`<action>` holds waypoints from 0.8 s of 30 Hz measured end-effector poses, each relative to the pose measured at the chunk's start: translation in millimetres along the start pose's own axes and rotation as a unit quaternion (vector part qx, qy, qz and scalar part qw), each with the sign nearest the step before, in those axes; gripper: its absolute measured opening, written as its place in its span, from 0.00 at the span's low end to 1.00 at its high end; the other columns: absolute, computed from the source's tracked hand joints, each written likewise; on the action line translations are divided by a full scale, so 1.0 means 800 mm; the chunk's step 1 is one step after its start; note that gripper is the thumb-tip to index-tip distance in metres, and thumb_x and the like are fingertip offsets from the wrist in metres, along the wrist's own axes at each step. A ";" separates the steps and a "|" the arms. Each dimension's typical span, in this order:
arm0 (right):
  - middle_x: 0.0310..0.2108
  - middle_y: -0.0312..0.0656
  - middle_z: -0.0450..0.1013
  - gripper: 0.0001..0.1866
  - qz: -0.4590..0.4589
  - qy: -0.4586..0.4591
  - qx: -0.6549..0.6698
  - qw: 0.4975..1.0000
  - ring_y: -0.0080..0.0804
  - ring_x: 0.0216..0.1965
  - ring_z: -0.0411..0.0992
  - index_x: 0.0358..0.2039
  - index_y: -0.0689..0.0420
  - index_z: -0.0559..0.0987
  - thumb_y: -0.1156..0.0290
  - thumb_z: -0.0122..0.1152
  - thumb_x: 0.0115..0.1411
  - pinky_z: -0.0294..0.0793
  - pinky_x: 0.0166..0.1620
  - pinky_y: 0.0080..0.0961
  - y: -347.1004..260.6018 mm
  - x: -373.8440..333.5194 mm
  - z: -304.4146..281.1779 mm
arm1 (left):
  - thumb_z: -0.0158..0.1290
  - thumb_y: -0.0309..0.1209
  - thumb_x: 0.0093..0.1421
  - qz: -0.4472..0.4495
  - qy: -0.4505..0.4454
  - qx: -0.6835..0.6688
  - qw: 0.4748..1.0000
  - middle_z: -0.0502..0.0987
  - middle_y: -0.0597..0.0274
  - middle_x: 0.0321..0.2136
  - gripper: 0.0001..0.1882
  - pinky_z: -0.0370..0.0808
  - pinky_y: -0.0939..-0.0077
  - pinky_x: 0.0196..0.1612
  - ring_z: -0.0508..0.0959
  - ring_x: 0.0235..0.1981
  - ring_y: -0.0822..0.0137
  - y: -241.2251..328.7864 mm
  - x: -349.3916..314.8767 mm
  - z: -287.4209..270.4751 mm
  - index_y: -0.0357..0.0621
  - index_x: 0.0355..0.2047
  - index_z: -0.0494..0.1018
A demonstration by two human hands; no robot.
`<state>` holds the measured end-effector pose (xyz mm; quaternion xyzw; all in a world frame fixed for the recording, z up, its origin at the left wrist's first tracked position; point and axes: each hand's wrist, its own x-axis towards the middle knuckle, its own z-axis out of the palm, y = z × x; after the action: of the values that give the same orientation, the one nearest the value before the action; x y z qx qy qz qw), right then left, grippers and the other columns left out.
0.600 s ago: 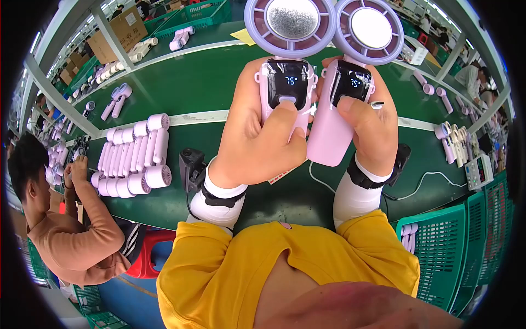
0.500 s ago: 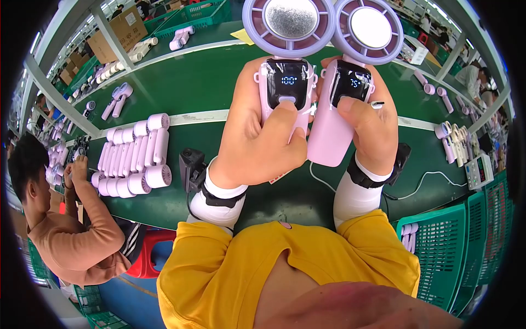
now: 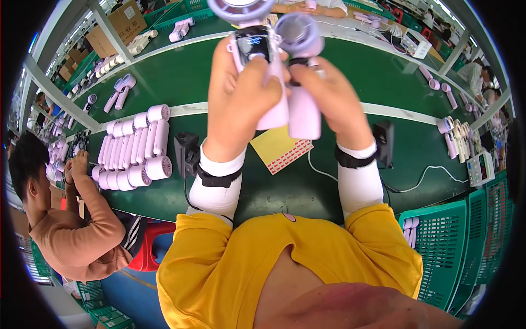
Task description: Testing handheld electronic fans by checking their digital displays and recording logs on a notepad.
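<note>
My left hand (image 3: 233, 107) is wrapped round the handle of a pale pink handheld fan (image 3: 275, 114), its thumb on the dark front panel where a blue display glows. A second pink handheld fan (image 3: 304, 116) is in my right hand (image 3: 341, 101), the thumb across its front; this fan's head is turned and blurred by motion. The two fans are raised side by side above the green table, heads up. Below them lies a yellow sheet with rows of small red stickers (image 3: 282, 153). The top of the left fan's head is cut off by the picture edge.
Several pink fans (image 3: 134, 148) lie in a row at the left, near a co-worker (image 3: 76, 230). A small meter box (image 3: 480, 169) and a white cable (image 3: 424, 178) are at the right, above green crates (image 3: 438, 252). Across the table are another person's hands (image 3: 298, 7).
Both hands have moved left with the fans. The right fan has turned, so its display no longer shows. The sticker sheet, mostly hidden before, is now in view.
</note>
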<state>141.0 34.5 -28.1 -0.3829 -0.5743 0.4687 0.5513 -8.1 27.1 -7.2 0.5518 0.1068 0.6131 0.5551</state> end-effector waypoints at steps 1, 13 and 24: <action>0.30 0.37 0.71 0.16 0.024 -0.016 -0.015 0.999 0.21 0.28 0.69 0.38 0.64 0.71 0.66 0.53 0.52 0.68 0.30 0.18 0.024 0.011 -0.001 | 0.44 0.17 0.47 0.006 0.022 -0.009 1.000 0.69 0.56 0.34 0.22 0.72 0.80 0.29 0.72 0.28 0.71 -0.002 0.003 -0.004 0.35 0.45 0.55; 0.19 0.41 0.70 0.19 0.152 -0.134 -0.297 0.933 0.24 0.22 0.67 0.28 0.64 0.75 0.58 0.57 0.48 0.66 0.26 0.21 0.168 0.030 -0.018 | 0.43 0.28 0.51 0.059 0.092 0.032 0.993 0.71 0.48 0.34 0.19 0.74 0.76 0.29 0.74 0.27 0.64 0.008 0.011 -0.007 0.33 0.43 0.59; 0.46 0.46 0.65 0.31 0.061 0.288 -0.125 0.947 0.30 0.47 0.64 0.52 0.62 0.60 0.48 0.40 0.59 0.61 0.51 0.20 -0.088 -0.012 0.009 | 0.44 0.22 0.50 -0.090 -0.099 0.089 0.987 0.70 0.56 0.31 0.20 0.71 0.78 0.29 0.71 0.27 0.70 -0.004 0.006 0.005 0.34 0.45 0.57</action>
<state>140.2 5.7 37.4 -0.6020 -0.4205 0.2956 0.6111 -2.2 30.3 -5.9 0.6452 0.1546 0.4909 0.5647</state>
